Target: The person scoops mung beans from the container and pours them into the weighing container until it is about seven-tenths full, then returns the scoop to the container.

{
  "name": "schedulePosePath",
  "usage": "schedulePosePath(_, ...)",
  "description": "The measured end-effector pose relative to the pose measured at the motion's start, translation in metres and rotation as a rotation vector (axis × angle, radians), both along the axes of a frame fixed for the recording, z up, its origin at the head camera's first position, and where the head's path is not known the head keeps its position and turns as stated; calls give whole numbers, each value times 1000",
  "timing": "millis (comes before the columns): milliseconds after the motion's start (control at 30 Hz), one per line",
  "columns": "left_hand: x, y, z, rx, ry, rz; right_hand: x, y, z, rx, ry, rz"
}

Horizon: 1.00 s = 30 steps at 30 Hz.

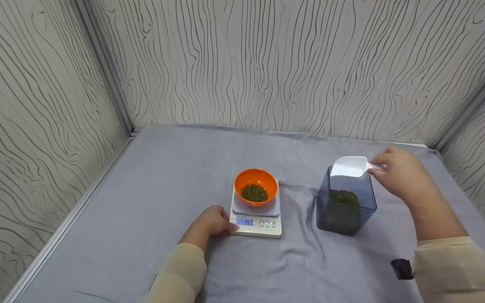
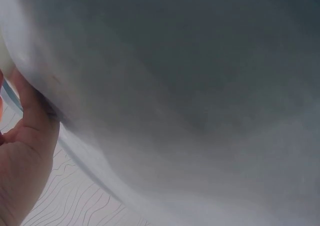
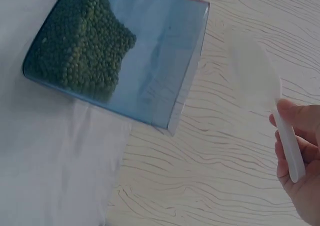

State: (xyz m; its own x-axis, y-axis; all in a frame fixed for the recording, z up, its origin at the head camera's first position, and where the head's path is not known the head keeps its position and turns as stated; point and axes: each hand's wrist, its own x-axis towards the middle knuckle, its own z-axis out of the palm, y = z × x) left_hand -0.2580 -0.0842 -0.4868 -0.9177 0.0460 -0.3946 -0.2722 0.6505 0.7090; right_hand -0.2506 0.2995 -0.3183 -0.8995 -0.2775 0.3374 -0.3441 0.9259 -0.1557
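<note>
In the head view my right hand (image 1: 402, 172) pinches the handle of a white scoop (image 1: 349, 166), held over the rim of a clear bluish container (image 1: 364, 198). The scoop's bowl looks bare. Small green beans (image 3: 85, 46) fill the container's lower part. My left hand (image 1: 215, 221) grips the front left corner of a white kitchen scale (image 1: 261, 230), thumb on top beside the lit display, which seems to read 143. On the scale's platform sits an orange bowl (image 1: 272, 179) with some green beans (image 1: 254, 193) in it. Grey cloth fills most of the left wrist view.
A grey cloth (image 1: 150, 176) with some creases covers the table. Pale wood-patterned panels (image 1: 267, 63) enclose the back and both sides. A small black object (image 1: 401, 269) sticks out by the right sleeve.
</note>
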Motion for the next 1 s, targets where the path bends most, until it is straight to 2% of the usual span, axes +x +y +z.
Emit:
schedulePosePath(167, 0, 0, 0, 1, 2, 0, -1, 8, -3, 56, -76, -7)
schedulePosePath(333, -1, -1, 0, -9, 0, -2, -5, 7, -15, 156, -176, 12)
schedulePosePath(633, -2, 0, -1, -11, -22, 11, -9, -6, -35, 313, -184, 54)
schedulePosePath(800, -2, 1, -2, -14, -17, 6, -10, -10, -41, 332, -224, 51)
schedulePosePath(1000, -2, 0, -1, -19, -5, -7, -12, -12, -49, 296, -249, 71)
